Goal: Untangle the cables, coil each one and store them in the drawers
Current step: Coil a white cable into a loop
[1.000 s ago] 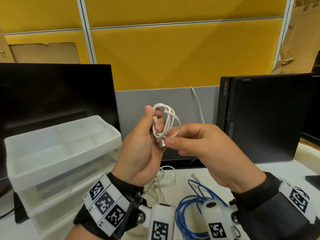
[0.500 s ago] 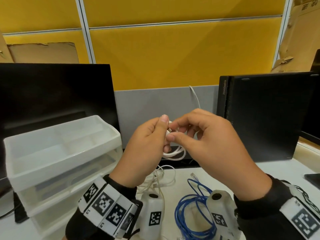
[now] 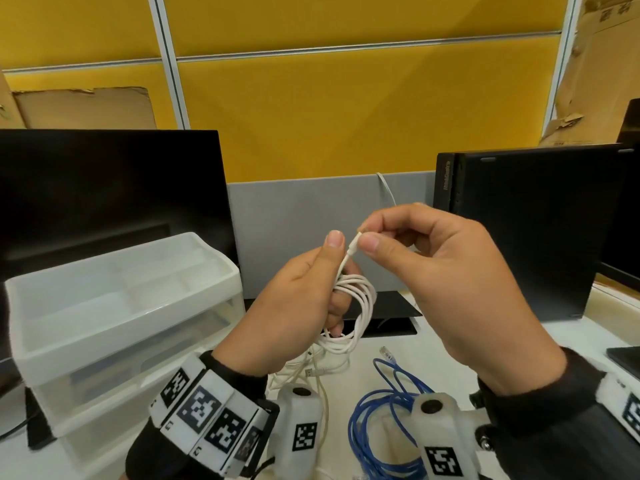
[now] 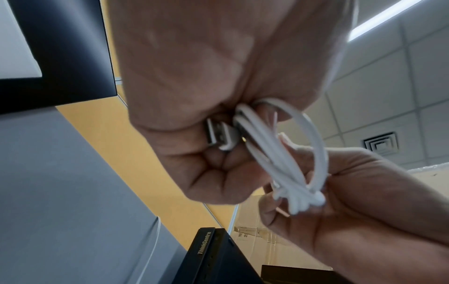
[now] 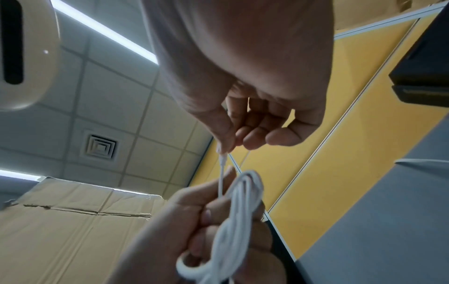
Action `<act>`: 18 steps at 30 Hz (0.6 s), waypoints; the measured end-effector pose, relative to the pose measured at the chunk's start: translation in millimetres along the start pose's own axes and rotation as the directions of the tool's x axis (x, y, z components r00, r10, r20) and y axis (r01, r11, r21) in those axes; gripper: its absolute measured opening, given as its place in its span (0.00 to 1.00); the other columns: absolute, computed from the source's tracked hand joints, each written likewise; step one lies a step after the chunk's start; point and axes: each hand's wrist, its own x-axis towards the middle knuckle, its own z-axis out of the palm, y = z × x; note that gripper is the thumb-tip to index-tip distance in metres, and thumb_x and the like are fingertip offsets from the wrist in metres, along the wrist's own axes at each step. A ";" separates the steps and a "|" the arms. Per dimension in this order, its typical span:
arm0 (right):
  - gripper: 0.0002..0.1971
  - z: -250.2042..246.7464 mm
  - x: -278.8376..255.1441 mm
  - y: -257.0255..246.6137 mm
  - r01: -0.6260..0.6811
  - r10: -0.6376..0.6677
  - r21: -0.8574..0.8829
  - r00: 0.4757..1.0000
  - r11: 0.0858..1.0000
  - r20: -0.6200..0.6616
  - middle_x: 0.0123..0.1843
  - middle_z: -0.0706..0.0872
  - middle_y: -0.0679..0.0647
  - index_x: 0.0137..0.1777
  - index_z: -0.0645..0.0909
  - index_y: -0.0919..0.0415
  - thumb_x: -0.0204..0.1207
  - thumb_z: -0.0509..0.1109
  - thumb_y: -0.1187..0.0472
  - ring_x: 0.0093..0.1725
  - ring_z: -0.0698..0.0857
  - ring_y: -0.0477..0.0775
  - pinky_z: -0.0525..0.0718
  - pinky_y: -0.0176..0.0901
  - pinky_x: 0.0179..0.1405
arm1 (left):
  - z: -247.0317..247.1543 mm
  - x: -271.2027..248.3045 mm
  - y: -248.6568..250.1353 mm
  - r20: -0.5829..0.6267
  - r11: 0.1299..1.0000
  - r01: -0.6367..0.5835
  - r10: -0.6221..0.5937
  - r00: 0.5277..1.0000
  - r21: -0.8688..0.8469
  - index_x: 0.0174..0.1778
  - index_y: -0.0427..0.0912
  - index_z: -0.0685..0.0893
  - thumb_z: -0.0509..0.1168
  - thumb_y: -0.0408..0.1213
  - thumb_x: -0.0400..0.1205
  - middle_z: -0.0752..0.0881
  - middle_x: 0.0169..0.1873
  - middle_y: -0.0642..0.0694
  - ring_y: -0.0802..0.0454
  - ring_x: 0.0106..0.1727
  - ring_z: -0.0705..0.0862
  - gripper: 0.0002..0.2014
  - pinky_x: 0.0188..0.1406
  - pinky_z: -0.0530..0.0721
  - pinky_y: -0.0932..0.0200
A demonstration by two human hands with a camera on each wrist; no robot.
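A coiled white cable [image 3: 360,306] hangs in the air above the desk, gripped by my left hand [image 3: 311,292], fingers curled through its loops. The left wrist view shows its USB plug [image 4: 218,136] tucked against the palm beside the coil [image 4: 284,163]. My right hand [image 3: 426,258] pinches the cable's free small plug end [image 3: 354,244] between thumb and forefinger, lifted just above the coil; the right wrist view shows that end [image 5: 222,159] rising from the coil [image 5: 233,221]. A blue cable [image 3: 388,417] lies loosely looped on the desk below. A white drawer unit [image 3: 114,327] stands at the left.
A second white cable [image 3: 311,368] lies on the desk under the hands. A dark monitor [image 3: 104,188] stands behind the drawer unit and a black computer case [image 3: 526,237] at the right. A grey and yellow partition [image 3: 311,133] closes the back.
The hands have parted a little. My right hand drew the cable's free end up out of the coil, and the coil hangs lower in my left hand than a second ago.
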 end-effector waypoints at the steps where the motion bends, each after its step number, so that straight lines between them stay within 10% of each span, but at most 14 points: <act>1: 0.04 0.6 0.2 2.8 -0.027 0.027 0.018 1.000 0.999 -0.009 0.46 0.92 0.48 0.48 0.93 0.49 0.80 0.78 0.60 0.47 0.88 0.46 0.87 0.34 0.48 | 0.3 -0.2 0.6 0.014 1.000 -0.010 0.010 1.000 -0.012 0.46 0.40 0.79 0.51 0.57 0.91 0.69 0.23 0.51 0.51 0.27 0.67 0.24 0.28 0.77 0.61; 6: 0.02 6.2 3.2 12.1 -0.229 0.227 0.054 0.973 0.972 0.052 0.44 0.91 0.50 0.49 0.89 0.51 0.83 0.75 0.56 0.46 0.90 0.51 0.90 0.47 0.45 | -1.7 1.7 0.3 -0.029 0.992 -0.124 0.123 0.992 -0.036 0.50 0.39 0.77 0.56 0.48 0.92 0.69 0.24 0.54 0.56 0.25 0.66 0.15 0.28 0.78 0.57; 12: 0.22 13.4 -2.6 9.1 0.052 -0.037 -0.228 0.997 0.972 0.068 0.55 0.88 0.42 0.72 0.79 0.35 0.79 0.78 0.49 0.55 0.88 0.43 0.88 0.40 0.48 | 0.1 4.9 -1.8 -0.170 0.980 -0.131 0.105 0.980 -0.147 0.50 0.41 0.77 0.57 0.41 0.93 0.73 0.24 0.52 0.56 0.24 0.69 0.10 0.26 0.76 0.59; 18: 0.20 7.7 1.8 5.7 -0.076 0.081 -0.044 0.988 0.996 0.133 0.46 0.92 0.55 0.68 0.84 0.50 0.79 0.80 0.67 0.44 0.90 0.56 0.91 0.52 0.49 | -2.9 5.5 -1.2 -0.175 0.976 -0.188 0.167 0.970 -0.112 0.50 0.39 0.77 0.57 0.45 0.93 0.72 0.27 0.48 0.53 0.28 0.73 0.14 0.34 0.78 0.54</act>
